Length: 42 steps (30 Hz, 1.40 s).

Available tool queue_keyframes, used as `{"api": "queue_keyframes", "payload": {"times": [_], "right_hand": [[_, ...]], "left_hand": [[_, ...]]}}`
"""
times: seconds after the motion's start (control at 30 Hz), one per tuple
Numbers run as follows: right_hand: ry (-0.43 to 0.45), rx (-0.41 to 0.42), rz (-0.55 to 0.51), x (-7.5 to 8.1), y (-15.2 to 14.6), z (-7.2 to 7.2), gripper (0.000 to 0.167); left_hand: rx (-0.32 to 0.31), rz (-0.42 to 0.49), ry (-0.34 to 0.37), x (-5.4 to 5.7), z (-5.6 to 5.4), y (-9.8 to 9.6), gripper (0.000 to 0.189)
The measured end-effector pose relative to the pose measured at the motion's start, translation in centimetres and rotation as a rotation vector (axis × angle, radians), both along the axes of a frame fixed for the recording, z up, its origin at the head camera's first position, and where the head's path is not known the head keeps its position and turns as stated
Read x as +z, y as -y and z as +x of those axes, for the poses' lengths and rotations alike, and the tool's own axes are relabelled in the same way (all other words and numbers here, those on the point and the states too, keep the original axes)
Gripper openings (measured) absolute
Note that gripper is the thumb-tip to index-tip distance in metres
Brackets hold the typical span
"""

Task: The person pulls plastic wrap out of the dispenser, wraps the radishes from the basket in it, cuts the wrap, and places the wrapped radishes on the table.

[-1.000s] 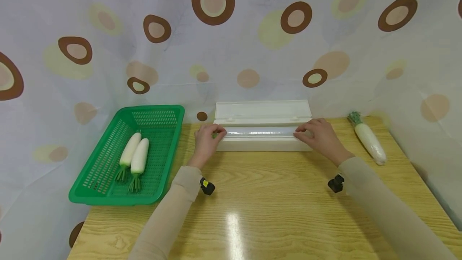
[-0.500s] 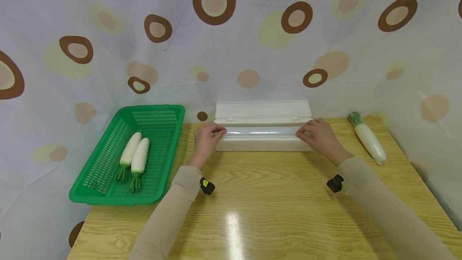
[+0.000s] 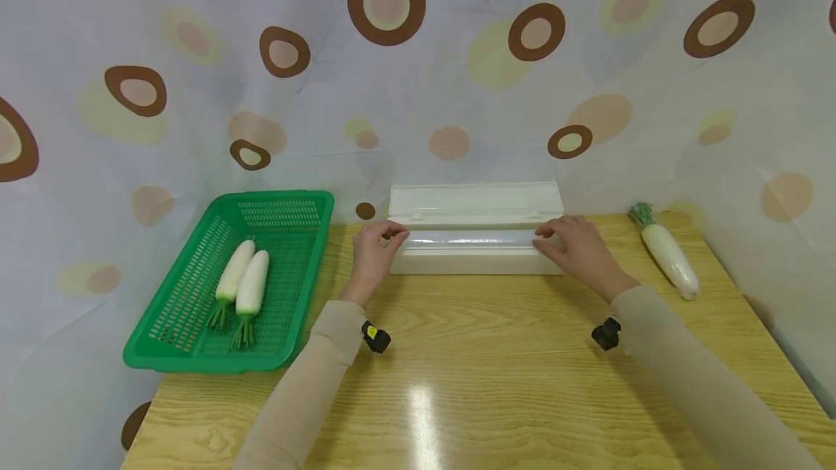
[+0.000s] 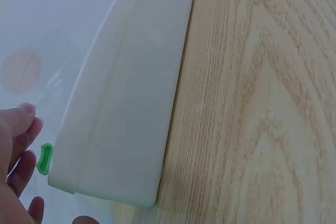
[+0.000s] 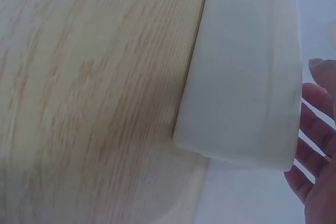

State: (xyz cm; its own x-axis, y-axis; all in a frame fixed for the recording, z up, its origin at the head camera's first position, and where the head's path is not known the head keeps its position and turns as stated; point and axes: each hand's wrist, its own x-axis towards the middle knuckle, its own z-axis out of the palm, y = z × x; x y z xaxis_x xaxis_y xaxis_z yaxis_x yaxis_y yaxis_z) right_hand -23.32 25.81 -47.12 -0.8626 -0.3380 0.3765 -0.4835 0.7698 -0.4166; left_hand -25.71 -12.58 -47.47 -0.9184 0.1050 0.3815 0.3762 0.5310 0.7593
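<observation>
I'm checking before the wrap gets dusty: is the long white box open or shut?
Open: the box has its lid raised behind, exposing the shiny roll.

On the worktop, centre of the frame: box, film roll inside, lid raised behind. At its left end, left grip; at its right end, right grip. Toward left of the frame, basket with two radishes side by side inside. Toward right of the frame, single radish on the worktop. Behind all, curtain.

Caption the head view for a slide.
Left hand and right hand at opposite ends of an open box, roll inside.
</observation>
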Motion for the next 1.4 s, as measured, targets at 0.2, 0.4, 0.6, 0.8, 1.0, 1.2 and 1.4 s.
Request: {"api": "queue_keyframes", "payload": {"times": [0.2, 0.4, 0.6, 0.8, 1.0, 1.2, 1.4], "right_hand": [[-0.041, -0.024, -0.012, -0.3, -0.2, -0.1, 0.021], [-0.023, -0.054, 0.023, -0.3, 0.2, -0.4, 0.022], [-0.008, -0.095, 0.042, 0.3, 0.5, -0.6, 0.011], [0.054, -0.151, -0.031, 0.4, 0.2, -0.7, 0.015], [0.125, -0.131, -0.127, 0.4, -0.3, -0.5, 0.016], [0.136, -0.071, -0.116, 0.4, -0.6, -0.6, 0.026], [0.123, -0.024, -0.086, 0.9, -0.7, -0.3, 0.013]], "left_hand": [[-0.006, 0.058, 0.01, 0.2, 0.0, -0.2, 0.012], [-0.008, 0.099, 0.004, 0.4, 0.1, -0.5, 0.011], [-0.005, 0.1, 0.024, 0.5, 0.1, -0.4, 0.011], [-0.022, 0.052, 0.023, 0.7, 0.0, -0.4, 0.011], [-0.045, 0.013, 0.05, 0.9, 0.0, -0.1, 0.009], [-0.104, 0.025, 0.108, 1.0, 0.3, 0.5, 0.012], [-0.161, -0.039, 0.182, 1.1, 0.4, 0.9, 0.028]]}}
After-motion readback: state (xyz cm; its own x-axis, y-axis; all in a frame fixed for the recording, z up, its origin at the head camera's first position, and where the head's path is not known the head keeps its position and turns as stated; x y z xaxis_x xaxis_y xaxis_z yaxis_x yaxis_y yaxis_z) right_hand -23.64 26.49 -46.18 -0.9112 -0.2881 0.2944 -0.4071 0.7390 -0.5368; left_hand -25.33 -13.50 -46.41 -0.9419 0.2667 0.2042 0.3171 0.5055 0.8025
